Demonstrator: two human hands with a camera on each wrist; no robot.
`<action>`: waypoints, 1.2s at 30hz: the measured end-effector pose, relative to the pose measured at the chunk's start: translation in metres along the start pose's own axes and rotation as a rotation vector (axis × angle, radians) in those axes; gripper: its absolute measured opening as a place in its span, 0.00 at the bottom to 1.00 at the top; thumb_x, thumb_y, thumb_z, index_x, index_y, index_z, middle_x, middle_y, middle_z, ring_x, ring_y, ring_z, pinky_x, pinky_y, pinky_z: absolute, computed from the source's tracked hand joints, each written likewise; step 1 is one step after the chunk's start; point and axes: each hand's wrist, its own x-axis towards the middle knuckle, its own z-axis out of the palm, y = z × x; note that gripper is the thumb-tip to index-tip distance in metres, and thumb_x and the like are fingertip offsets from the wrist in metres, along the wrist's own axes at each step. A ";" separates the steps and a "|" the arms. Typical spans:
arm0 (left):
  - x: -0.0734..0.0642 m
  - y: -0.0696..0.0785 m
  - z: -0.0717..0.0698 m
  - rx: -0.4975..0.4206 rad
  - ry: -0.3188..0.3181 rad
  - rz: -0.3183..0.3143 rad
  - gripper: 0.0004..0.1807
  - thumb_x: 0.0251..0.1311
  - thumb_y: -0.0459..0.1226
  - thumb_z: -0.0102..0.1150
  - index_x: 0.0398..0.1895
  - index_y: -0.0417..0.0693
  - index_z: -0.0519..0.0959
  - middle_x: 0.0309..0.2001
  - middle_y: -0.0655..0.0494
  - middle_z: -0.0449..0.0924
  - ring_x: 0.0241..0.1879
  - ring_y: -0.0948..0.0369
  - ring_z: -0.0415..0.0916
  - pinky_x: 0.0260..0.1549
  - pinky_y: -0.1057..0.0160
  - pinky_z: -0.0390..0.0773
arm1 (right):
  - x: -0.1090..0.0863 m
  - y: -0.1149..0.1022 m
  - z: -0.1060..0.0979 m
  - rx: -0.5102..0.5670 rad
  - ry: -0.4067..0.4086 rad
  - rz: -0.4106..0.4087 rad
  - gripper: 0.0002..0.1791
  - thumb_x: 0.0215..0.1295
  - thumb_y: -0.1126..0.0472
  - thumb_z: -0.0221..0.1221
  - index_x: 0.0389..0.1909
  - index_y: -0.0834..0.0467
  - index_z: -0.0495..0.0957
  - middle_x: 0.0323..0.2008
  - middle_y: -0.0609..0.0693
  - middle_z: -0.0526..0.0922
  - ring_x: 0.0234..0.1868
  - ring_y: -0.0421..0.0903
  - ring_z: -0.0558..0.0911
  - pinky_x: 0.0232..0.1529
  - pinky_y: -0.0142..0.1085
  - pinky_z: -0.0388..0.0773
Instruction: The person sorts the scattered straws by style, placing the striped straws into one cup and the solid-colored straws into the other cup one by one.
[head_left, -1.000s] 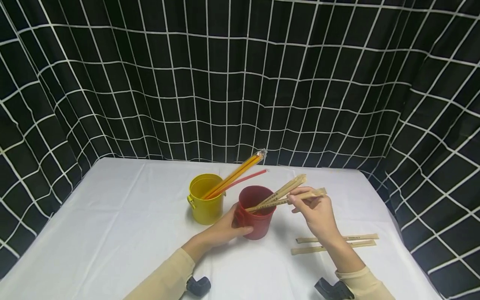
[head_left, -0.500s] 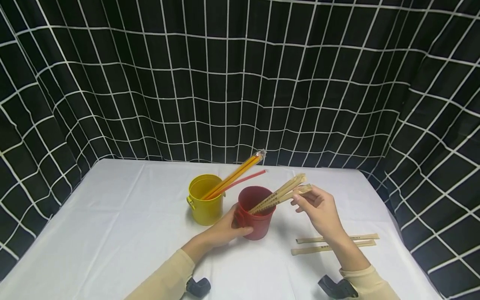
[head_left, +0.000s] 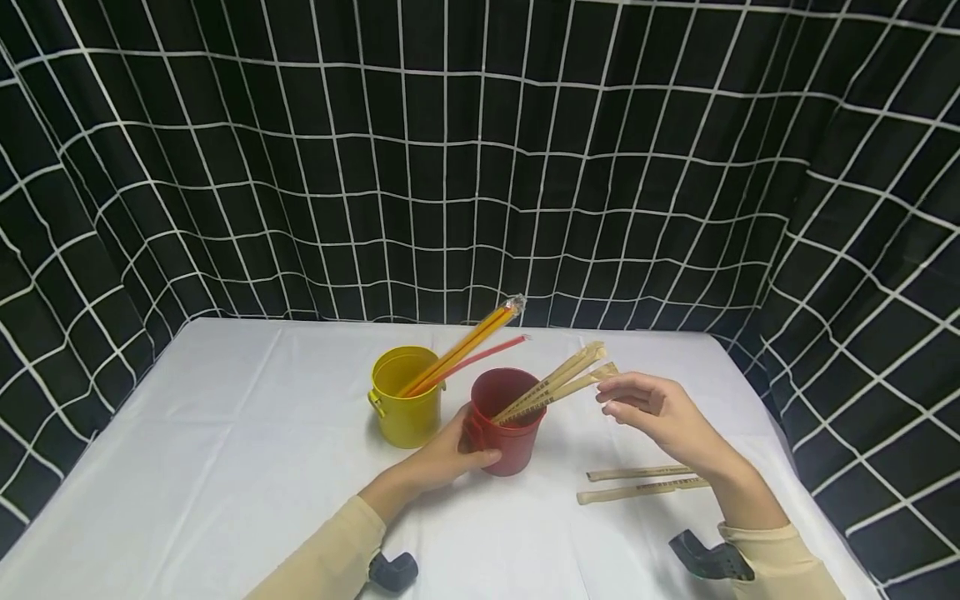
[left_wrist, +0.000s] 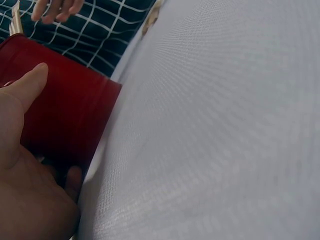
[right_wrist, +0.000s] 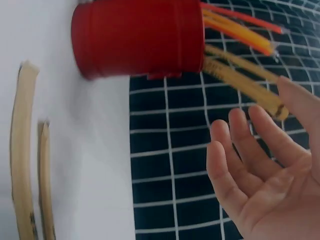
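Observation:
My left hand grips the red bucket from its left side, the thumb lying across the front in the left wrist view. Several paper-wrapped straws lean out of the bucket toward the right. Just right of their upper ends is my right hand, its fingers relaxed and holding nothing; the right wrist view shows the bare palm. Below that hand, two more paper-wrapped straws lie on the white cloth, their right ends partly hidden by the right forearm.
A yellow bucket stands left of the red one. Orange-yellow straws in clear wrap and a thinner red straw lean out of it. The white tablecloth reaches back to a black curtain with white grid lines.
My right hand lowered a paper-wrapped straw into the red bucket beside the others, let go of it and drew back to the right. The left hand kept its grip on the bucket.

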 end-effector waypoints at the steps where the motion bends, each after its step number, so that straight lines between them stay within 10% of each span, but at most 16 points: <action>1: 0.000 0.000 0.000 0.001 0.002 -0.004 0.51 0.63 0.49 0.67 0.82 0.56 0.46 0.81 0.56 0.54 0.81 0.51 0.49 0.78 0.43 0.58 | -0.001 0.002 -0.002 0.007 -0.009 0.001 0.18 0.73 0.62 0.58 0.58 0.68 0.76 0.52 0.45 0.85 0.50 0.30 0.84 0.52 0.26 0.83; 5: -0.001 -0.001 0.001 0.003 0.006 -0.017 0.51 0.63 0.50 0.67 0.82 0.57 0.46 0.81 0.56 0.54 0.81 0.51 0.49 0.78 0.42 0.57 | -0.007 0.012 -0.012 0.009 -0.048 -0.006 0.17 0.72 0.64 0.58 0.57 0.69 0.76 0.49 0.35 0.84 0.51 0.30 0.84 0.53 0.25 0.82; 14: 0.001 0.003 0.000 0.009 0.008 -0.012 0.51 0.63 0.50 0.66 0.82 0.58 0.46 0.81 0.56 0.53 0.81 0.51 0.48 0.78 0.41 0.56 | -0.017 0.035 -0.031 -0.091 -0.155 0.063 0.16 0.71 0.63 0.60 0.55 0.66 0.81 0.55 0.66 0.84 0.52 0.33 0.84 0.51 0.24 0.79; 36: -0.001 0.002 0.000 -0.007 0.006 -0.025 0.50 0.62 0.50 0.67 0.82 0.59 0.47 0.80 0.57 0.55 0.81 0.52 0.50 0.78 0.40 0.56 | -0.029 0.088 -0.045 -0.134 -0.379 0.198 0.18 0.64 0.63 0.65 0.53 0.66 0.83 0.53 0.65 0.85 0.48 0.34 0.81 0.43 0.26 0.76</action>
